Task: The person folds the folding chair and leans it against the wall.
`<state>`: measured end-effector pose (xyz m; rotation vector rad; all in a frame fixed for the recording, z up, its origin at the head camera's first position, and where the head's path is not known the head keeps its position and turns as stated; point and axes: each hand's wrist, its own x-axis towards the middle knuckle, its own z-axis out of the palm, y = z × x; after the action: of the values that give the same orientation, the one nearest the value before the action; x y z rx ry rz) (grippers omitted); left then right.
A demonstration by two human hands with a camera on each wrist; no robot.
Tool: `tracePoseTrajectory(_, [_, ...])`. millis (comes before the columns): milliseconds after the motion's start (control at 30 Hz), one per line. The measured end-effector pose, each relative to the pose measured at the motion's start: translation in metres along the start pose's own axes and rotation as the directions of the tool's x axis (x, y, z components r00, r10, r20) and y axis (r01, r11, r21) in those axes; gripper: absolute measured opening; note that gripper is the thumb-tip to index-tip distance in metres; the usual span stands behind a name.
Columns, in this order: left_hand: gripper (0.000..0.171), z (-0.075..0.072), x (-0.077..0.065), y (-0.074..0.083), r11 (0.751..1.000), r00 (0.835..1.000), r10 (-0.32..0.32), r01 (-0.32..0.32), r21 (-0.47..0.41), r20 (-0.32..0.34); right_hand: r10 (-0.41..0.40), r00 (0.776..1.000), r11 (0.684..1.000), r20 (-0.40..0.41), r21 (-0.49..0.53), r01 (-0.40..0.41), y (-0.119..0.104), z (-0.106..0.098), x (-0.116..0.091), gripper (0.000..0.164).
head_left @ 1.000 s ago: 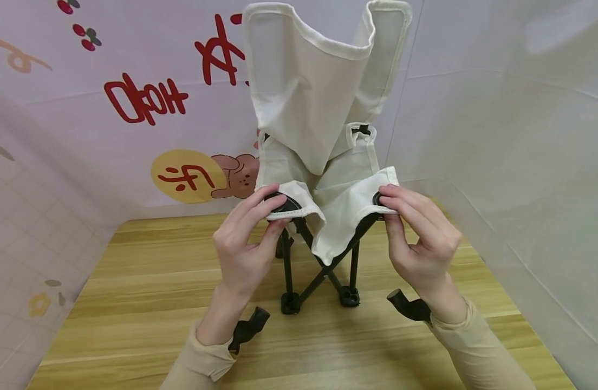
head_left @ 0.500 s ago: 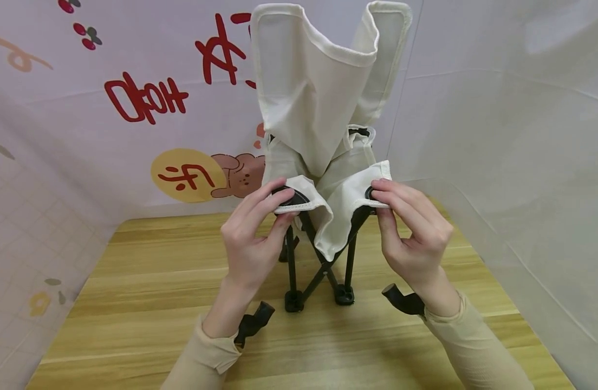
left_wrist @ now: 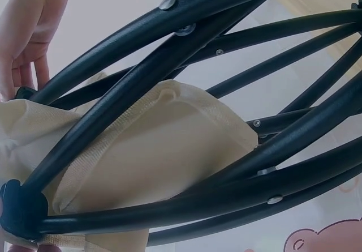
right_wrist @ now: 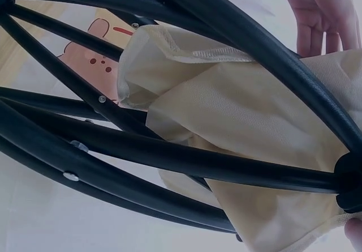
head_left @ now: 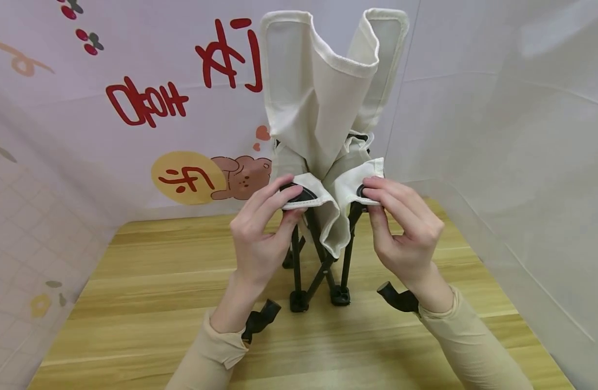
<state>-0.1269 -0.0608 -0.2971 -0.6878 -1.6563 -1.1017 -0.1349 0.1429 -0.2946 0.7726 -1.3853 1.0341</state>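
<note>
A small folding chair with cream fabric (head_left: 338,97) and a black crossed-tube frame (head_left: 323,268) stands upright on the wooden table (head_left: 182,281). My left hand (head_left: 262,233) pinches the front left seat corner, fingers on its black patch and thumb beneath. At the front right corner, my right hand (head_left: 403,227) grips in the same way. The seat cloth sags in a fold between the two hands. Both wrist views show the underside: black tubes (left_wrist: 169,54) joined by rivets, with bunched fabric (right_wrist: 226,105) between them. The backrest's top corners stick up loosely.
A white sheet with red characters (head_left: 148,103) and a cartoon bear (head_left: 242,179) hangs behind the table. Plain white sheeting (head_left: 523,162) closes off the right side. Black curved mounts (head_left: 262,319) are strapped to both wrists.
Both hands have come closer together, drawing the front seat corners inward. The front feet stand nearer each other, the crossed legs are steeper, and the fabric folds more deeply in the middle.
</note>
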Motion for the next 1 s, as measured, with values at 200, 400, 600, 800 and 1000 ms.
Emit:
tracePoseTrajectory(200, [0.022, 0.004, 0.002, -0.001, 1.000, 1.000, 0.028, -0.028, 0.005, -0.006, -0.007, 1.000, 1.000, 0.016, 0.012, 0.007, -0.001, 0.004, 0.001, 0.016])
tracePoseTrajectory(400, [0.022, 0.007, 0.003, -0.002, 1.000, 1.000, 0.030, -0.030, 0.004, -0.001, -0.023, 0.999, 0.999, 0.028, 0.031, 0.022, -0.002, 0.009, 0.002, 0.017])
tracePoseTrajectory(600, [0.025, 0.009, 0.005, 0.000, 1.000, 1.000, 0.029, -0.029, 0.008, 0.001, -0.037, 0.998, 0.999, 0.055, 0.033, 0.035, -0.002, 0.011, 0.004, 0.020])
tracePoseTrajectory(800, [0.021, 0.012, 0.005, 0.002, 0.999, 0.999, 0.037, -0.037, 0.001, -0.002, -0.043, 0.996, 0.998, 0.075, 0.042, 0.040, -0.002, 0.013, 0.005, 0.022])
tracePoseTrajectory(1000, [0.019, 0.016, 0.006, 0.001, 0.999, 0.999, 0.047, -0.047, -0.007, -0.002, -0.034, 0.996, 0.998, 0.078, 0.052, 0.029, -0.001, 0.015, 0.005, 0.023])
